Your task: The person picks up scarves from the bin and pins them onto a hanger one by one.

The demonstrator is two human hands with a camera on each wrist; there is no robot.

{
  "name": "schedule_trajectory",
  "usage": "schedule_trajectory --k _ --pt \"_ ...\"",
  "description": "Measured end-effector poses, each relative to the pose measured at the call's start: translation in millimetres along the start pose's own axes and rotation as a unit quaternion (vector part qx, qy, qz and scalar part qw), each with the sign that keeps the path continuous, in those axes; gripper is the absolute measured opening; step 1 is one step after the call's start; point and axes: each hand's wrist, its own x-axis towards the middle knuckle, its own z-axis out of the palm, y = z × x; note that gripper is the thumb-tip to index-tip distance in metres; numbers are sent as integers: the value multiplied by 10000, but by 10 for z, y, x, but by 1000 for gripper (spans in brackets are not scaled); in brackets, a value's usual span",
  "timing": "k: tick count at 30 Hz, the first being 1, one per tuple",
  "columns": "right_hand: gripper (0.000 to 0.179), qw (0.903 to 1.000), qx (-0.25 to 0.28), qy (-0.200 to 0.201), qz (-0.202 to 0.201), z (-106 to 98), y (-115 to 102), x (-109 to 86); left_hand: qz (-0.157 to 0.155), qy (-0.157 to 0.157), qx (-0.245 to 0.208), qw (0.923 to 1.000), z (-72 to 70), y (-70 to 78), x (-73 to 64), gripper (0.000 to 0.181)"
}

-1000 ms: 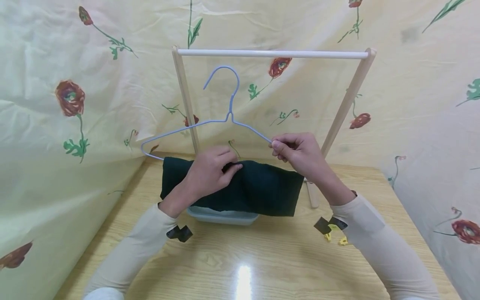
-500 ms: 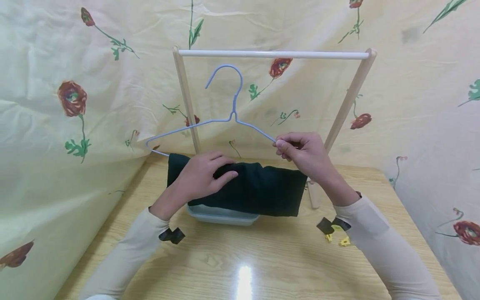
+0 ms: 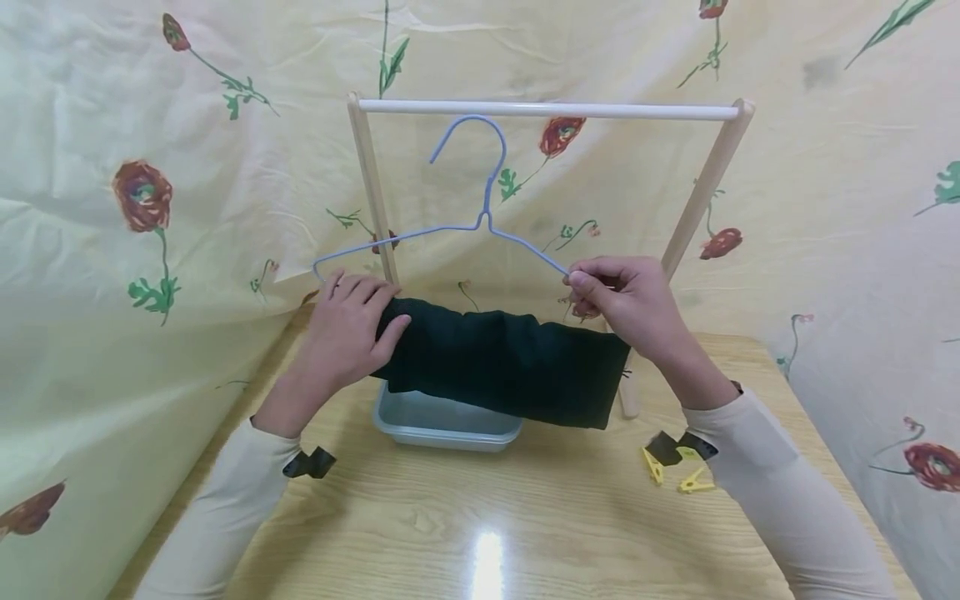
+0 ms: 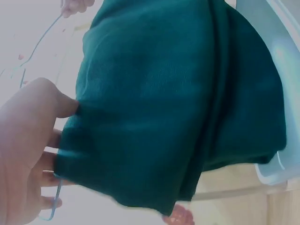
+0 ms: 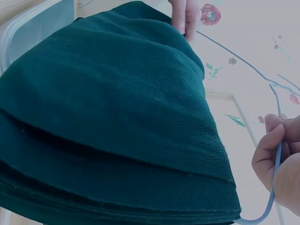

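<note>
A: Where was the folded green cloth [image 3: 502, 358], and why did it sit that way for you?

B: You had it in mid-air on the blue wire hanger [image 3: 487, 200], covering the far part of the plastic tub [image 3: 450, 440] in the head view. Wire showed beyond the cloth, so it probably straddled the lower bar, which let the hanger bear its weight.

A: What did each of your hands do?

B: Your right hand [image 3: 626, 304] pinched the hanger's sloping side between thumb and fingers, apparently to steady the frame with its hook up. Your left hand [image 3: 345, 329] gripped the cloth's upper edge near its left end, thumb in front and fingers behind, likely to control that end. The cloth hid some fingertips, so you couldn't tell how firm that grip was.

A: And your pose?

B: Both your forearms slanted up and inward, hands raised well off the surface [image 3: 420, 533]. The back of your left hand faced the head camera; your right thumb pointed left, towards the wire.

A: Anything near you?

B: The yellow clothespins [image 3: 654, 467] lay beside your right forearm, conveniently close. The hook stood free of the rack's white bar [image 3: 600, 110].
</note>
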Motion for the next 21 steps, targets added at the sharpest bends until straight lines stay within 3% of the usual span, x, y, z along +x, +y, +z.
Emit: schedule_trajectory --k 3,6,11,16,21 --pt "17 10000 8 -13 21 -6 9 -3 200 11 -106 9997 13 -67 -17 26" --pt "16 10000 -74 -6 29 -4 14 -8 403 185 -631 9970 38 -128 -23 15" --pt "18 9996 -165 -30 226 -12 31 -15 579 724 -1526 9839 94 -198 -42 23" --pt "19 9991 -191 -52 376 -28 56 -14 811 1284 -1476 9773 137 -206 -33 24" --pt "18 9987 -333 -1 383 -15 88 -15 821 1735 -1218 9738 158 -161 -16 25"
